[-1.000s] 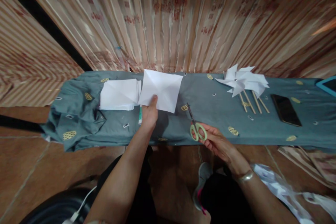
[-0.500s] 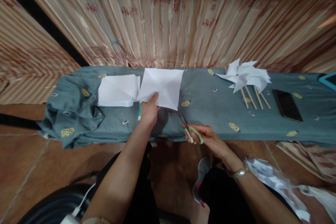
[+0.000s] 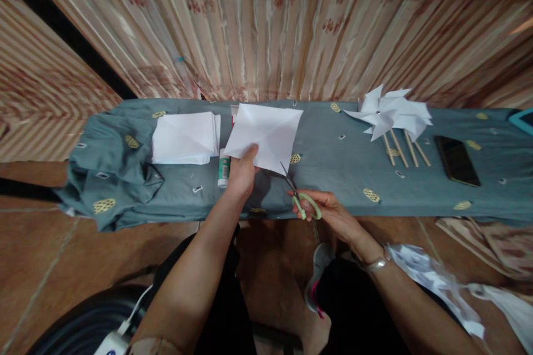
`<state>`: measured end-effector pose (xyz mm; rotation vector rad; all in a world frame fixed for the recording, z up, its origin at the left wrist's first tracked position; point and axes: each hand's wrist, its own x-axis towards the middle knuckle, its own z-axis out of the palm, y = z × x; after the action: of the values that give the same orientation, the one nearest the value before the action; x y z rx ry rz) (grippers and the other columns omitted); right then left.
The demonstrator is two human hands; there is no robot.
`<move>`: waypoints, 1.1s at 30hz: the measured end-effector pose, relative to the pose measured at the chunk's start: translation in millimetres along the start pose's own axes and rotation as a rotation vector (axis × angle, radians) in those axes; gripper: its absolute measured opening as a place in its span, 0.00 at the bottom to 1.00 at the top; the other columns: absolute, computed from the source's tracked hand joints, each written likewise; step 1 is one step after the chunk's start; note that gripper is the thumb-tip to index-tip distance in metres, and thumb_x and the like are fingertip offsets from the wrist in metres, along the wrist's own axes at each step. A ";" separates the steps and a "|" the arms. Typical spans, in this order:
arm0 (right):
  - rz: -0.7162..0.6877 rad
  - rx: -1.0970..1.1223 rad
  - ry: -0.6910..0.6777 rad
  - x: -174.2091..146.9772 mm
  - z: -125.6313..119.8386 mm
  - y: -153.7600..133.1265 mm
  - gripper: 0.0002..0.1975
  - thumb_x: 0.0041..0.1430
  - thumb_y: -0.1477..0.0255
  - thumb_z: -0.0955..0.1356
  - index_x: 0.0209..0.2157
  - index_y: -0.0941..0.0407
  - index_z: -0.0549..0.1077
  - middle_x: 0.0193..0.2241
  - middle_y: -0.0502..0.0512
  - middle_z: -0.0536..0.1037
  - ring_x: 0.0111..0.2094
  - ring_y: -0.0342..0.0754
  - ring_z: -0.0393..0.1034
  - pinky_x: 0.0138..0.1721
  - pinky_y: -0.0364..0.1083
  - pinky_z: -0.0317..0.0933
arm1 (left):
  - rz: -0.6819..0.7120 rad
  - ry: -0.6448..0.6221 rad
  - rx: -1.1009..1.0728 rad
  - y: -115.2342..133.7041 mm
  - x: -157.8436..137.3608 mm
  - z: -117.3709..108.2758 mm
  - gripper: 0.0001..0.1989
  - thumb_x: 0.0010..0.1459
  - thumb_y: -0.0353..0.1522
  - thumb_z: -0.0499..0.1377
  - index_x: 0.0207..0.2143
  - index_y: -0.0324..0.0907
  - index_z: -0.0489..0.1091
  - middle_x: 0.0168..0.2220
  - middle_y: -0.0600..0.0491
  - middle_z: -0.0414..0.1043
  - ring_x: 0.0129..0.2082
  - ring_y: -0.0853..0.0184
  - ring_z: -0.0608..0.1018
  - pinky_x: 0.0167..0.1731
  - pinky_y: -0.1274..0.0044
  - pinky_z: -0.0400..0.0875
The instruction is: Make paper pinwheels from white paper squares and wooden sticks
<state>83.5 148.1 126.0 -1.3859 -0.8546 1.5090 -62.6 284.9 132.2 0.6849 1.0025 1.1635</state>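
Observation:
My left hand (image 3: 245,171) pinches the lower left edge of a square white sheet of paper (image 3: 270,130), thumb on top. Faint diagonal creases cross the sheet. Green-handled scissors (image 3: 307,205) are in my right hand (image 3: 328,209), fingers through the loops. Their blades are at the sheet's lower right corner. Left of the held sheet lies a stack of white paper (image 3: 183,138). A green and white glue stick (image 3: 224,169) lies between the stack and my left hand.
White paper pinwheels (image 3: 385,113) on wooden sticks lie at the right, beside a dark phone (image 3: 457,161). A blue-edged object (image 3: 522,121) is at the far right. Curtains (image 3: 266,28) hang behind the cloth-covered table (image 3: 333,172). A clear bag with white scraps (image 3: 428,277) is at lower right.
My left hand has shifted the sheet slightly right and turned it a little, uncovering more of the glue stick. The scissors stay at its lower right corner, their blades now spread.

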 end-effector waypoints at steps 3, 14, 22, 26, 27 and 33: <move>-0.001 0.000 0.004 0.0 -0.6 1.7 0.27 0.42 0.52 0.75 0.40 0.55 0.80 0.26 0.51 0.78 0.24 0.40 0.66 0.26 0.40 0.61 | -0.007 0.004 0.003 -0.1 -0.3 -0.2 0.23 0.56 0.26 0.58 0.55 0.41 0.65 0.52 0.45 0.73 0.47 0.61 0.78 0.45 0.68 0.75; -0.009 0.004 -0.002 2.5 -1.9 4.4 0.25 0.42 0.54 0.76 0.39 0.55 0.80 0.26 0.51 0.79 0.24 0.40 0.68 0.25 0.40 0.63 | -0.020 -0.002 0.027 -1.9 -1.5 0.3 0.22 0.55 0.26 0.58 0.54 0.41 0.66 0.51 0.45 0.73 0.47 0.59 0.78 0.45 0.67 0.75; 0.008 0.016 0.001 2.4 -2.1 4.1 0.25 0.41 0.54 0.76 0.39 0.55 0.81 0.26 0.52 0.79 0.24 0.41 0.69 0.25 0.41 0.64 | 0.009 -0.025 0.026 0.2 -0.6 -1.9 0.23 0.55 0.26 0.58 0.54 0.43 0.65 0.51 0.47 0.74 0.47 0.60 0.78 0.45 0.68 0.75; 0.018 0.016 0.007 3.0 -1.9 3.7 0.25 0.40 0.53 0.76 0.38 0.55 0.81 0.25 0.51 0.79 0.23 0.40 0.68 0.24 0.39 0.63 | 0.005 -0.034 0.028 -0.6 -0.6 -2.4 0.22 0.55 0.27 0.58 0.54 0.42 0.66 0.51 0.46 0.74 0.46 0.60 0.78 0.44 0.68 0.75; 0.021 0.021 0.008 3.1 -1.8 3.6 0.26 0.40 0.54 0.76 0.38 0.55 0.81 0.25 0.51 0.78 0.23 0.40 0.68 0.24 0.39 0.63 | 0.002 -0.033 0.030 -0.9 -0.5 -2.4 0.22 0.55 0.27 0.58 0.54 0.42 0.66 0.51 0.46 0.74 0.46 0.60 0.78 0.44 0.68 0.75; 0.007 0.027 0.002 3.2 -1.1 3.9 0.25 0.41 0.55 0.76 0.38 0.55 0.81 0.26 0.52 0.79 0.24 0.41 0.69 0.25 0.40 0.64 | -0.017 -0.006 0.037 -2.7 0.4 -2.7 0.21 0.55 0.27 0.58 0.53 0.40 0.67 0.49 0.45 0.75 0.46 0.59 0.79 0.43 0.68 0.75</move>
<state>84.1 149.6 121.1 -1.3717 -0.8260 1.5189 -63.9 284.4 128.6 0.7076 1.0257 1.1294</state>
